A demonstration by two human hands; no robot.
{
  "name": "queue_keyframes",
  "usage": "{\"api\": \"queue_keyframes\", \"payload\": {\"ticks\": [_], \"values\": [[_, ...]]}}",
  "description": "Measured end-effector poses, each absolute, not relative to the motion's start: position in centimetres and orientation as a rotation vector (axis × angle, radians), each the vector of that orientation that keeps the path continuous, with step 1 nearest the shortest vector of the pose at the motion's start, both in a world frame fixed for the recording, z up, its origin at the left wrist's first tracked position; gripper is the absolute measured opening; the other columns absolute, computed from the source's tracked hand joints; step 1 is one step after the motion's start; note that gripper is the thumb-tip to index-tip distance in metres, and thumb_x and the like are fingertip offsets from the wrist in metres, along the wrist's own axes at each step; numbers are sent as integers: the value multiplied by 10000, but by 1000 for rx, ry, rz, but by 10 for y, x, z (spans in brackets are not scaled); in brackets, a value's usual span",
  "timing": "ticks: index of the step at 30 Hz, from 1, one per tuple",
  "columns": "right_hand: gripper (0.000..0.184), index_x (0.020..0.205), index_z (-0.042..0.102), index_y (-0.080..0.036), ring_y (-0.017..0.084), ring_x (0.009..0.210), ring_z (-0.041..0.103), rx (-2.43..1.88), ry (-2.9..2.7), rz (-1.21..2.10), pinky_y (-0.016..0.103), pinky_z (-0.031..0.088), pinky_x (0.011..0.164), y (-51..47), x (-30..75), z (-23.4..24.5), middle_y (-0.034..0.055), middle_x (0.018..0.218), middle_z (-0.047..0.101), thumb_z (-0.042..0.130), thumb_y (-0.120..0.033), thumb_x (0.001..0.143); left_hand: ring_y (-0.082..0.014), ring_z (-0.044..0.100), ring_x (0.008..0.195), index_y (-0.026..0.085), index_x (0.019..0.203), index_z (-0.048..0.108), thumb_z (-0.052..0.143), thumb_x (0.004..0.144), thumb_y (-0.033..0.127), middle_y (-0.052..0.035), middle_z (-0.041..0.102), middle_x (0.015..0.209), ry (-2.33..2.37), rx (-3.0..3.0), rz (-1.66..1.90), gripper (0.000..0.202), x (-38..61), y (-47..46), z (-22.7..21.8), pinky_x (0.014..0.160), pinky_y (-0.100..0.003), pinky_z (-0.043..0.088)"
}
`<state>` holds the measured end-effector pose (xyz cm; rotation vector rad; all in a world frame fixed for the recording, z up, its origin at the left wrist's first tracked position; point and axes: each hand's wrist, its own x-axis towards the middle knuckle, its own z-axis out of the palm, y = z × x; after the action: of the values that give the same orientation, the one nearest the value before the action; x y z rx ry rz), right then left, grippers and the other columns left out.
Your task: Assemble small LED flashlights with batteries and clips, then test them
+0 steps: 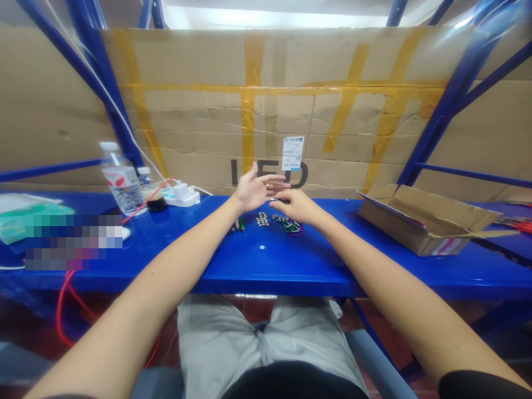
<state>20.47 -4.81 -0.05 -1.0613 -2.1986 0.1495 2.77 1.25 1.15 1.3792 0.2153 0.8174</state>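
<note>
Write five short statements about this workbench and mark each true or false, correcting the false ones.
1. The left hand is open, fingers extended. True.
2. The right hand is empty. False: it holds a slim dark object.
3. Small silvery pieces lie in a cluster on the blue table. True.
4. The small cardboard box on the right is closed. False: its top is open.
5. The clear plastic bottle with a white cap stands right of the cardboard box. False: it stands on the left side of the table.
</note>
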Motion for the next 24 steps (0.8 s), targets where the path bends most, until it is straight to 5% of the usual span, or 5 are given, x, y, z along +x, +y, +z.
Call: {"api": "queue_keyframes", "payload": {"ticks": [24], "values": [[200,937,785,-178,201,768,652,-1251,-2115,167,315,466,720,-47,211,2,68,880,759,672,-331,874,-355,601,1222,136,1153,719,283,838,834,-193,712,1207,267,1421,819,881,27,11,12,955,-473,465]]}}
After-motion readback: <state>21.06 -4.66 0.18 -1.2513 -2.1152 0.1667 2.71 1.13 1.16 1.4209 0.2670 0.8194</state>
